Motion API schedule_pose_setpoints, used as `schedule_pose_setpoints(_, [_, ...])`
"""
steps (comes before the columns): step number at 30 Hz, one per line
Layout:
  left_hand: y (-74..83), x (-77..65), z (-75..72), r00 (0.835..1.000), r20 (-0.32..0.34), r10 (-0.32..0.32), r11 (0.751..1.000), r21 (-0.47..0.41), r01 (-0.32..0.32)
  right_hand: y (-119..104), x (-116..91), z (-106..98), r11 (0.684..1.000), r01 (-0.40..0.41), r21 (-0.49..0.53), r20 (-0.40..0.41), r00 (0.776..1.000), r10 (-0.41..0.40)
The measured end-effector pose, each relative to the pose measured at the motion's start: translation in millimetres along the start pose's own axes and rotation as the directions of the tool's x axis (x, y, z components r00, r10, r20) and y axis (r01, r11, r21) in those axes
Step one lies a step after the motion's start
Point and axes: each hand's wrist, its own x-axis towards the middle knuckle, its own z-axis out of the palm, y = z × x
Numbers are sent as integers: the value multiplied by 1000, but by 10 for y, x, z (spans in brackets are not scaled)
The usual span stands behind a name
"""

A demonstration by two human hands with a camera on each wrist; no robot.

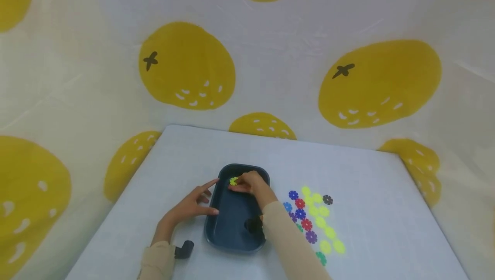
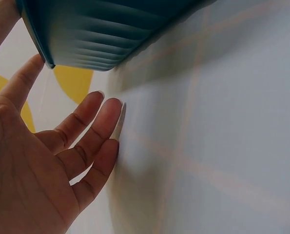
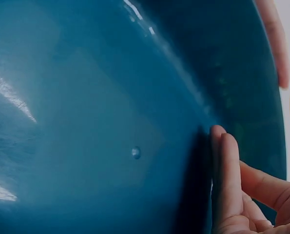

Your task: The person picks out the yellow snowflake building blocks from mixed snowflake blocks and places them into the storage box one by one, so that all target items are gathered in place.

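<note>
A dark blue tray [image 1: 233, 252] stands on the white table. My left hand [image 1: 189, 206] is at its left side, thumb and index fingertip touching the rim, the other fingers loosely extended beside the outer wall. The left wrist view shows that palm [image 2: 32, 161] beneath the ribbed wall of the tray [image 2: 91, 39]. Reaching inside the far end, my right hand [image 1: 249, 182] pinches a yellow notched disc [image 1: 233, 181], snowflake-shaped. From the right wrist, these fingers [image 3: 229, 170] show close to the tray's inner wall, and they hide the disc.
Right of the tray lie several loose notched discs: yellow [image 1: 320, 222], red [image 1: 307, 224], purple [image 1: 311, 237], blue [image 1: 300, 214], green [image 1: 321, 258] and black [image 1: 327, 199]. Dark wrist-camera mounts [image 1: 185, 249] stick out from the sleeves. A fruit-printed curtain [image 1: 270, 69] hangs behind the table.
</note>
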Motion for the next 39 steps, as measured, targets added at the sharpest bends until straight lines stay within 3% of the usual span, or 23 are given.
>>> schedule_pose_setpoints(16, [25,-18,-5,1000,5,13,1000,13,-13,15,4,-17,998,32,-46,-10,999,-33])
schedule_pose_setpoints(25, [32,-17,12,1000,0,16,999,31,-16,20,-26,-26,969,101,-224,-98,987,-125])
schedule_pose_setpoints(32, [10,-5,16,1000,1,24,999,24,-24,15,-91,-49,983,103,-155,-62,992,-113])
schedule_pose_setpoints(39, [-3,1,19,1000,6,22,1000,19,-22,26,-76,-93,984,96,-149,-64,992,-106])
